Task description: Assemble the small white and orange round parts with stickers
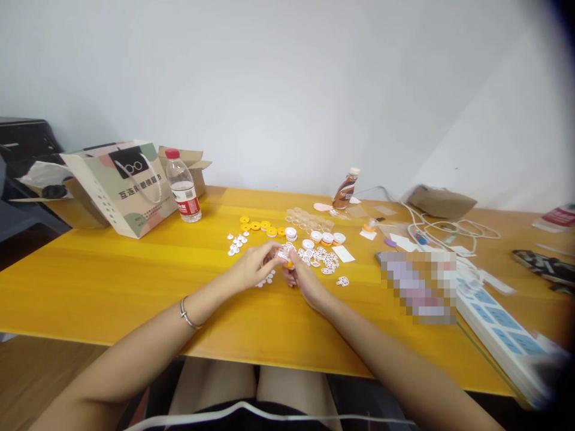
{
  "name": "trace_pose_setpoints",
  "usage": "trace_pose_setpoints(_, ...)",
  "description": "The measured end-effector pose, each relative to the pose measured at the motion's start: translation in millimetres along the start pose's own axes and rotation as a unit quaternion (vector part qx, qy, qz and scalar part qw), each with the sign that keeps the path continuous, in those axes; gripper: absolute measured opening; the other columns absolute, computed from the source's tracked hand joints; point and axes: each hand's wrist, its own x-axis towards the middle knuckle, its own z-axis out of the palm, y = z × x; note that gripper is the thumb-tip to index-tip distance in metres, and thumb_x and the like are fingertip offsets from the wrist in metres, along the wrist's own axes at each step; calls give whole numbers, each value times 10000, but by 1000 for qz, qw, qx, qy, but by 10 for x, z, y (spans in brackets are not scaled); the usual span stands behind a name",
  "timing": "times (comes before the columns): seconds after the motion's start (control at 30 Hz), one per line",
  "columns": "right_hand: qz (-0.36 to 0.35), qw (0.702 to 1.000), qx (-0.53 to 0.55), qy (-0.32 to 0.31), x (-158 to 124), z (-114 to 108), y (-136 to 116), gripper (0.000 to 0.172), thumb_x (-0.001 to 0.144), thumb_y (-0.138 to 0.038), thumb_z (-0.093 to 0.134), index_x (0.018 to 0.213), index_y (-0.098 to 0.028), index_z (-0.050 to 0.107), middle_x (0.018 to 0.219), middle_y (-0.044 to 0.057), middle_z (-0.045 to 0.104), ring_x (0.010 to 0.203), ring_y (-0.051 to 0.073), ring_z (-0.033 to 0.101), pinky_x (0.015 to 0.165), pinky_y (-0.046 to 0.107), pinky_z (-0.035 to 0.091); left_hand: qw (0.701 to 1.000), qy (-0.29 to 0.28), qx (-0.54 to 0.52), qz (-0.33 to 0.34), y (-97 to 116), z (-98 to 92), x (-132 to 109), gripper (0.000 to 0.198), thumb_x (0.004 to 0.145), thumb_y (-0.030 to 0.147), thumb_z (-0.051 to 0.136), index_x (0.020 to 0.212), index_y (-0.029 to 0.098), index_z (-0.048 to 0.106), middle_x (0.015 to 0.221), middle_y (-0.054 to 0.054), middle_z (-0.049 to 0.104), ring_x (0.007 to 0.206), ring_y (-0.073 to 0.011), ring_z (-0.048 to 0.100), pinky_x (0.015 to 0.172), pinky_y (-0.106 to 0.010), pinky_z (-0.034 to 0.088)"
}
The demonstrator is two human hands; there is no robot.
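While left hand (pixel 254 263) and right hand (pixel 309 285) sit together, clamped on small clear-and-orange piece (pixel 283 255) over counter (pixel 135 275), yellow discs (pixel 255 225) lie at eleven o'clock, white cut-outs (pixel 318 258) at three. Piece probably light, stiff, slick plastic, crackable under force; best pinched at sides.

Held piece (pixel 283 255) glossy plastic; bracelet (pixel 184 313) polished metal; table (pixel 112 281) glossy wood-look; carrier bag (pixel 130 206) smooth paper.

Clear-and-orange piece (pixel 283 255), six o'clock: partly hidden by fingers (pixel 297 262). Bottle (pixel 559 218), three o'clock: cut off at edge. Flat object (pixel 417 287), four o'clock: blurred.
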Motion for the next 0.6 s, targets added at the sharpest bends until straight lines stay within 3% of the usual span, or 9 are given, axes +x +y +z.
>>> trace_pose_setpoints(0.17,3,994,97,-44,-45,58,-27,461,771,-608,388,567,-195,352,435,-95,194,382,54,111,395,216,131,994,23,31,98,33,10,-6,284,866,297,415,1100,146,470,917,-82,576,779,-150,529,728,-269,433)
trace_pose_setpoints(0.37,128,968,147,-155,-45,-35,-53,541,794,-647,237,471,-212,230,360,-100,127,343,49,50,356,219,85,974,-9,107,202,-25,-10,-12,285,869,215,387,1134,136,455,893,-99,535,824,-176,488,758,-302,422)
trace_pose_setpoints(0.47,161,962,127,-180,-41,-63,-82,551,790,-659,223,478,-207,262,360,-99,145,335,50,77,349,211,117,976,-36,98,192,-43,-21,-12,312,875,218,371,1174,153,433,967,-111,536,876,-184,497,794,-309,420)
trace_pose_setpoints(0.6,65,989,95,-90,-48,17,-110,459,759,-621,404,604,-189,398,439,-86,290,373,53,214,404,199,225,994,-10,46,96,-31,-20,-5,372,864,322,423,1198,161,399,1009,-97,555,842,-167,525,785,-294,433)
